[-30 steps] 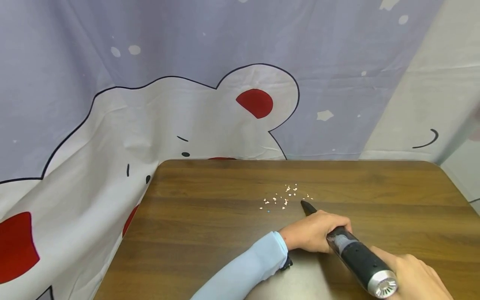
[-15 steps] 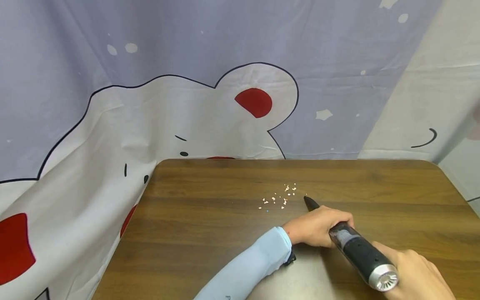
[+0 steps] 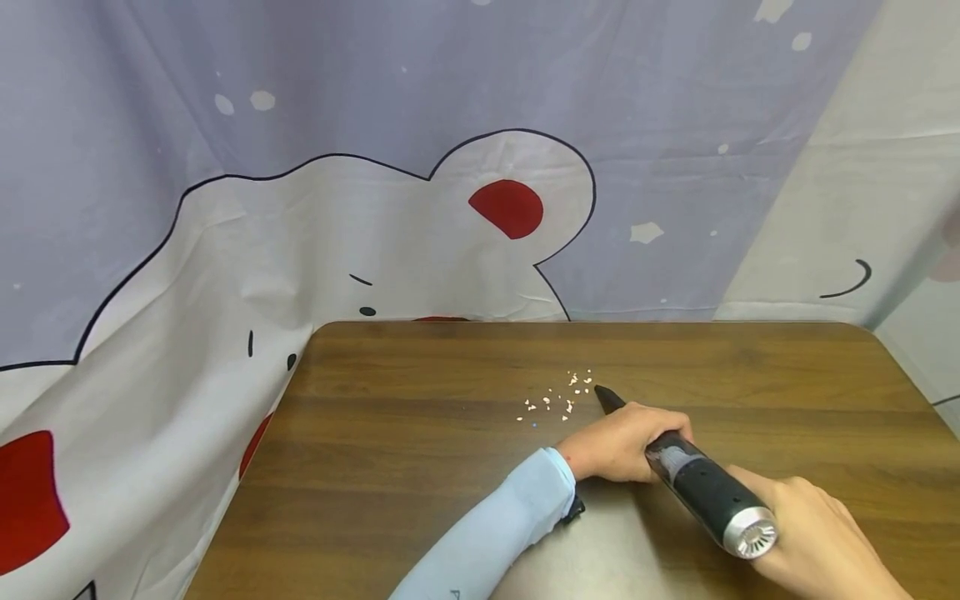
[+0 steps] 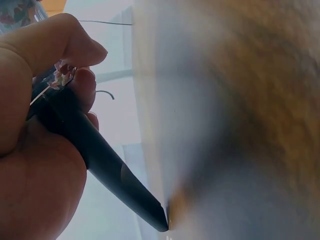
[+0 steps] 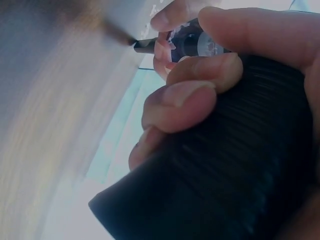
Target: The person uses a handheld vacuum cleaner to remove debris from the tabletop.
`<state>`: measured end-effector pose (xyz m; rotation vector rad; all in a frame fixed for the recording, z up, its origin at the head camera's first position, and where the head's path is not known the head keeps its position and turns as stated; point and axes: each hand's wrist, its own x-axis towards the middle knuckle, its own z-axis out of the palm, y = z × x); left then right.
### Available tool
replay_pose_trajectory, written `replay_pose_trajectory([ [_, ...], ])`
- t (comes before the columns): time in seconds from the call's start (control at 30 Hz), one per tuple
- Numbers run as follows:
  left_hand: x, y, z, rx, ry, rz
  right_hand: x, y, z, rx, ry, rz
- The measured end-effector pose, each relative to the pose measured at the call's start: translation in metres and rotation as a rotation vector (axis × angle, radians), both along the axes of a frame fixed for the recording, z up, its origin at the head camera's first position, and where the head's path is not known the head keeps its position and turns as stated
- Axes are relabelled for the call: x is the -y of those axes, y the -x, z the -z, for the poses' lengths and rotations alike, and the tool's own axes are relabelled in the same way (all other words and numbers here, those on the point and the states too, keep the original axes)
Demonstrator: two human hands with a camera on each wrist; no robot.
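A black handheld vacuum cleaner (image 3: 708, 493) with a silver end cap slants over the right half of the table. My left hand (image 3: 624, 443) grips its front part, just behind the narrow black nozzle (image 3: 609, 398). In the right wrist view my right hand (image 5: 187, 100) has its fingers curled round the ribbed black handle (image 5: 215, 165). Small pale scraps (image 3: 568, 407) lie scattered left of the nozzle tip, with one tiny blue speck (image 3: 534, 425) among them. Some pale and reddish bits (image 4: 62, 75) show inside the clear dust chamber in the left wrist view.
The brown wooden table (image 3: 390, 467) has rounded far corners. Behind it hangs a printed curtain (image 3: 360, 217) in lilac and white, which also runs down the table's left side. A pale panel (image 3: 926, 333) stands at the right.
The vacuum cleaner first shifted slightly right and away, then left, both hands moving with it. Several scraps that lay right of the main scatter are no longer seen. Its nozzle tip is now beside the remaining scraps.
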<state>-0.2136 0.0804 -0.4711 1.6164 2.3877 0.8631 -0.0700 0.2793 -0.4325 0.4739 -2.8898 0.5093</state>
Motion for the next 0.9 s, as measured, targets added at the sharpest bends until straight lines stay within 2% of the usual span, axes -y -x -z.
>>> replay_pose_trajectory([
  [0.23,0.003,0.003,0.000,0.010,-0.006,-0.005,0.000,0.006,0.006,-0.060,-0.007,-0.030],
  [0.5,0.008,0.007,0.000,0.042,0.003,-0.029,0.004,0.013,0.007,-0.044,-0.011,-0.010],
  [0.9,0.015,0.020,0.004,0.060,-0.034,-0.026,0.013,0.025,0.004,-0.026,-0.031,-0.005],
])
